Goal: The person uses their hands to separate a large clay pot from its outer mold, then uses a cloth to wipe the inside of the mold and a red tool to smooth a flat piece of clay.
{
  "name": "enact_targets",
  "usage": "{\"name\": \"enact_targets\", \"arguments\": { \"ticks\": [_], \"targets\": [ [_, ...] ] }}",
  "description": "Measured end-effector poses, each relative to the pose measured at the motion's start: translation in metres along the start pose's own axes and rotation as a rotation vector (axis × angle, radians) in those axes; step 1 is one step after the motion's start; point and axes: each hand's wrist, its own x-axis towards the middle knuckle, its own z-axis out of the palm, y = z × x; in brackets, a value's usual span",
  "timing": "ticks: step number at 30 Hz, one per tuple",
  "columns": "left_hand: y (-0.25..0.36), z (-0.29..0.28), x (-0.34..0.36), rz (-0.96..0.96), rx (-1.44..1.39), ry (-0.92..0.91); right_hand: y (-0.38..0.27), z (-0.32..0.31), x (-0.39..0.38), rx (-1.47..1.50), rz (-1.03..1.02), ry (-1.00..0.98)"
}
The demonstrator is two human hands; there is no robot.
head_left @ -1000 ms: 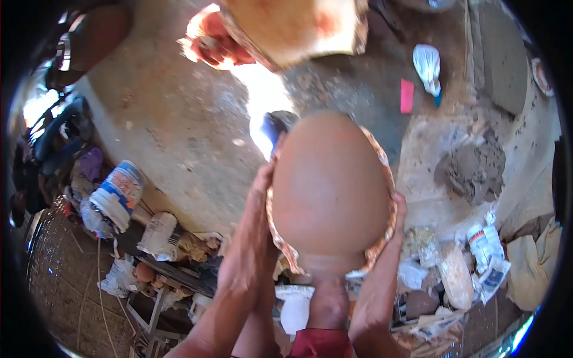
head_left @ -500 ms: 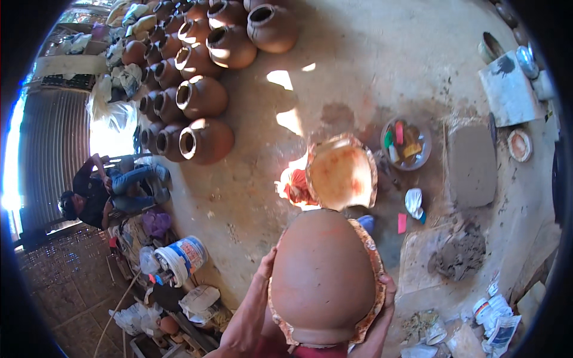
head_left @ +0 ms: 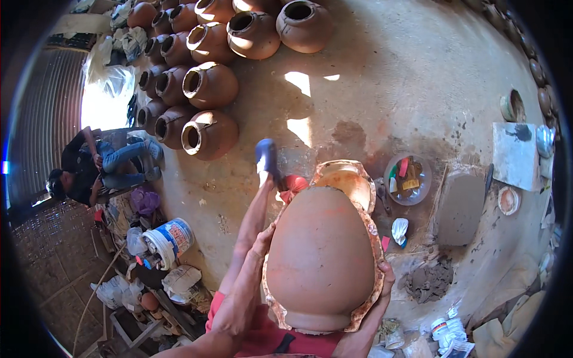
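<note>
Head view: left hand (head_left: 262,240) and right hand (head_left: 385,285), fingers (head_left: 387,272) clamped on mould (head_left: 375,243); uneven tilt could dislodge clay pot (head_left: 319,256).

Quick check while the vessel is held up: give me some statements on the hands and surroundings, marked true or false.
1. The left hand and right hand hold opposite sides of the rough-edged mould bearing the clay vessel. True.
2. The round clear tub is left of the vessel. False: the tub is beyond it, to the right.
3. A heap of clay lies right of the vessel. True.
4. The pots at upper left are lidded. False: the pots show open mouths.
5. The blue-and-white bucket is on the left. True.
</note>
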Motion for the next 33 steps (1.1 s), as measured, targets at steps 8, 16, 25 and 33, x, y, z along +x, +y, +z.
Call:
{"name": "enact_targets", "arguments": {
  "ticks": [8,16,25,33],
  "targets": [
    [0.103,-0.083,0.174,0.012,0.007,-0.018,-0.059,0.206,0.097,-0.062,-0.133,-0.033],
    [0.221,-0.173,0.341,-0.094,-0.362,0.002,-0.101,0.423,0.265,-0.131,-0.016,-0.291],
    [0.202,-0.241,0.468,0.037,-0.437,0.233,-0.143,0.553,0.375,-0.380,0.030,-0.257],
    [0.174,-0.273,0.503,0.089,-0.528,0.199,-0.162,0.604,0.391,-0.580,0.047,-0.295]
  ]
}}
